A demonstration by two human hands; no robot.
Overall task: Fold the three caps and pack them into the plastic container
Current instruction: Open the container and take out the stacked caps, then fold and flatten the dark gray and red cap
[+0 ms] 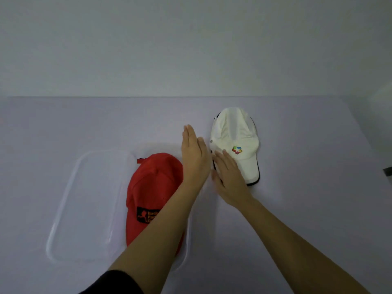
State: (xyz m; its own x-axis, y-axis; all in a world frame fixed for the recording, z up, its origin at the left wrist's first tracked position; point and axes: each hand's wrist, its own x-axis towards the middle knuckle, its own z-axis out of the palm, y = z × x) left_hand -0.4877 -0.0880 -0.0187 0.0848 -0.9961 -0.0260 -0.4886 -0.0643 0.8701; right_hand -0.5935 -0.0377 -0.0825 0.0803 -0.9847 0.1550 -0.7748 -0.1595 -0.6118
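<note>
Pale table [297, 209], clear container [70, 187] holding the red cap [152, 187]. White cap [235, 136] lies just beside it, unfolded. Left hand [195, 158] and right hand [228, 179] hover flat, empty: a careless grab might spring that brim open.

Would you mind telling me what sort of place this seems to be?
Probably a plain room set up for a packing exercise: a bare pale table against a blank wall, with only a red cap, white cap and clear container.
</note>
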